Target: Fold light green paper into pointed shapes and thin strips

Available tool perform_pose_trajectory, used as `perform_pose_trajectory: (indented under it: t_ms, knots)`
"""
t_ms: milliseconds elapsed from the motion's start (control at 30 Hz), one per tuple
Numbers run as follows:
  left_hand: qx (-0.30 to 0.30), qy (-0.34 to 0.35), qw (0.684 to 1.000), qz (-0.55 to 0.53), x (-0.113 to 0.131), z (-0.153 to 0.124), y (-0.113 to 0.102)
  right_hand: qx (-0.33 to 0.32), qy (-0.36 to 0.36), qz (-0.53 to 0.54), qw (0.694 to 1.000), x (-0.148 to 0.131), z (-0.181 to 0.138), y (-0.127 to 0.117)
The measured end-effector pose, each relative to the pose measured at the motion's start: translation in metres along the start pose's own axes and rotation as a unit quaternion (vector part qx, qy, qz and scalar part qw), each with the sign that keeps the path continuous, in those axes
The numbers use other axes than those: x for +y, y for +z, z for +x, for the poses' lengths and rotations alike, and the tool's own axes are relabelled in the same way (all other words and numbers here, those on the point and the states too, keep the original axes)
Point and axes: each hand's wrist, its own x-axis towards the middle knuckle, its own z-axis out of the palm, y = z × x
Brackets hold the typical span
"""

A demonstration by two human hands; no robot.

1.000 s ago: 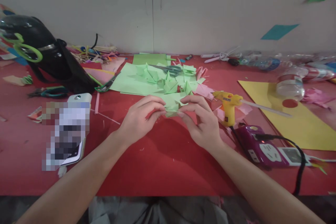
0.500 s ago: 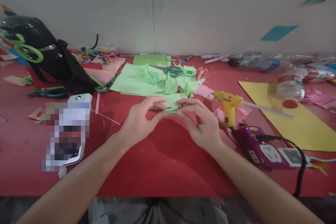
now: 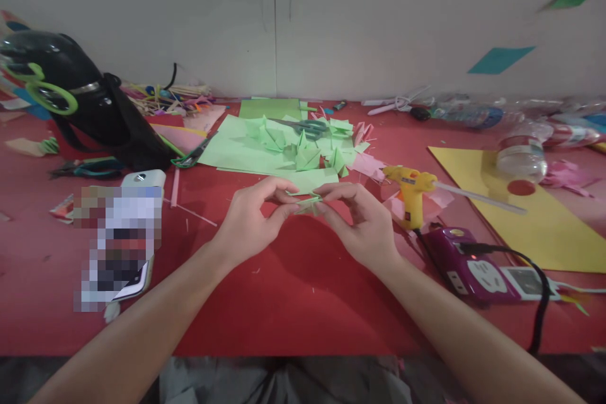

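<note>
Between my two hands is a small piece of folded green paper (image 3: 310,203), held just above the red table. My left hand (image 3: 253,214) pinches its left end between thumb and fingers. At the right end my right hand (image 3: 362,218) grips it the same way. The fingertips hide part of the folds. Right behind the hands lie light green paper sheets (image 3: 222,148), with several folded green paper pieces (image 3: 307,154) standing on them. Dark-handled scissors (image 3: 307,128) rest among those pieces.
A yellow glue gun (image 3: 411,192) stands right of my hands, beside a purple power strip (image 3: 466,265). Yellow paper (image 3: 544,233) and plastic bottles (image 3: 521,158) lie farther right. To the left are a phone (image 3: 127,240), pliers (image 3: 89,168) and a leaning black case (image 3: 104,101).
The folded green paper has tilted and now looks thinner, its edge more toward me. My fingers have shifted slightly around it; both hands still hold it in nearly the same place.
</note>
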Motion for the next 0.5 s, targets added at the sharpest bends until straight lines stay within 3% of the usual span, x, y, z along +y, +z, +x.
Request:
perform_pose_trajectory:
  t_ms: [100, 200, 333, 500]
  knots:
    - [-0.033, 0.039, 0.999, -0.01, 0.0011, 0.0005, 0.0018, 0.004, 0.017, 0.025, 1.0, 0.0016, -0.0013, 0.003]
    - [-0.029, 0.058, 0.998, -0.013, 0.0019, 0.0007, 0.0043, 0.001, 0.018, 0.039, 0.999, 0.0018, -0.0018, 0.005]
    - [-0.011, 0.042, 0.999, -0.002, 0.0032, 0.0009, 0.0044, -0.009, 0.029, 0.032, 0.999, -0.0002, -0.0002, 0.0036]
    - [0.006, 0.009, 1.0, -0.03, 0.0021, 0.0004, 0.0049, -0.077, 0.065, -0.038, 0.994, -0.005, 0.0044, -0.0001]
